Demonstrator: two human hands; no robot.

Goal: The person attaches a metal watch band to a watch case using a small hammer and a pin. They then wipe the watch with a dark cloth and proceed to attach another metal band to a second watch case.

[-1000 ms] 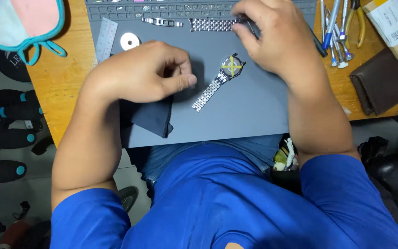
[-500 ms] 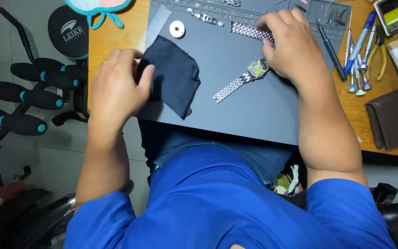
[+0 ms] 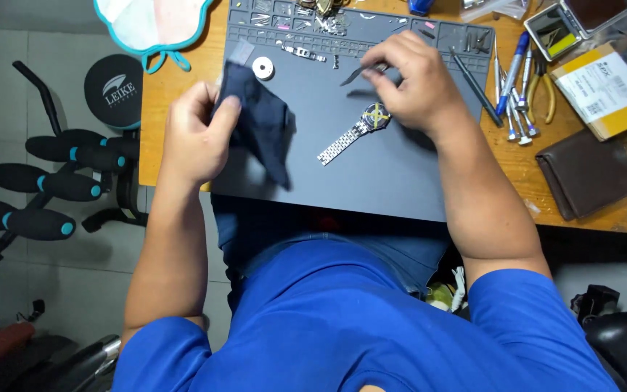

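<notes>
My left hand [image 3: 194, 138] sits at the left of the frame, fingers pinched shut on a dark blue cloth [image 3: 266, 127] — I hold it by its upper corner and the rest hangs down over the grey work mat [image 3: 371, 181]. My right hand [image 3: 411, 83] is above the middle of the frame, closed around a thin pair of tweezers [image 3: 361, 72] whose tip points left. Just below that hand lies the watch [image 3: 375, 116], its yellow-trimmed face up and its metal band [image 3: 339, 144] stretching down-left across the mat; the hand is near it, though I cannot tell if it touches. A small white disc [image 3: 263, 68] lies on the mat just above the cloth. The mat rests on a wooden desk [image 3: 165, 94]. To the right of the frame lie a row of small screwdrivers and pliers [image 3: 520, 91], a brown wallet [image 3: 585, 174] and a cardboard box [image 3: 604, 91] — all well apart from my hands.
</notes>
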